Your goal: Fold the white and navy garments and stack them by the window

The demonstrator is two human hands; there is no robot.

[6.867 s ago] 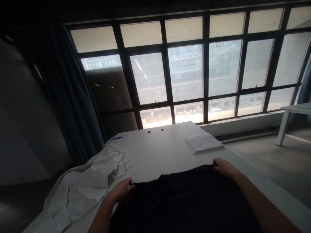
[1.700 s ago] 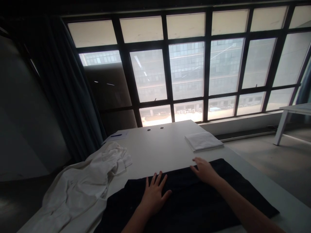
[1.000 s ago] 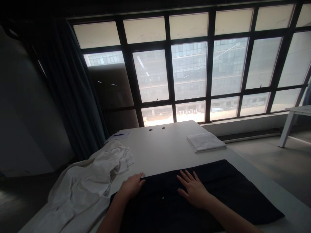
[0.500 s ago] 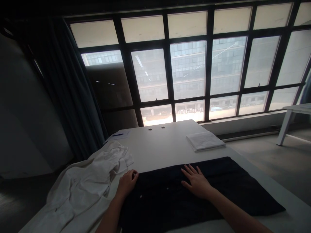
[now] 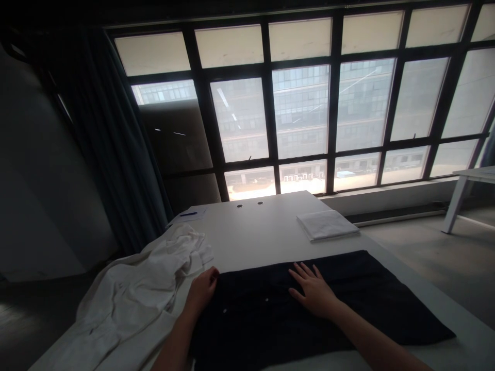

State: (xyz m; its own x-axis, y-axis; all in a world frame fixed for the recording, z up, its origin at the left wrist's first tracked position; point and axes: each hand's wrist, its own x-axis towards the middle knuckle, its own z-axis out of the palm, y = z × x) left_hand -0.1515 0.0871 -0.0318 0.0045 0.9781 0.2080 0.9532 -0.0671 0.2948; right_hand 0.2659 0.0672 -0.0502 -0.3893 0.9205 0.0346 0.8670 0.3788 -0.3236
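A dark navy piece of clothing or cloth [image 5: 263, 330] lies spread flat in front of me, with two small pale spots on it that may be buttons. My left hand [image 5: 203, 288] is at its far left corner, fingers curled closed on the edge; the fingertips are partly hidden. Palm down on the middle of the navy cloth rests my right hand [image 5: 311, 288], its fingers spread. Just left of my left hand lies a crumpled white cloth [image 5: 143, 288].
The white table [image 5: 251, 234] reaches toward the windows. A folded white cloth [image 5: 327, 225] lies at its right side. Far left are papers with a blue pen [image 5: 188, 214]. A dark curtain [image 5: 116, 144] hangs at left; another white table [image 5: 456, 198] stands at right.
My left hand has shifted slightly up and to the left at the corner, its fingers drawn closer together. My right hand stays flat in the same place.
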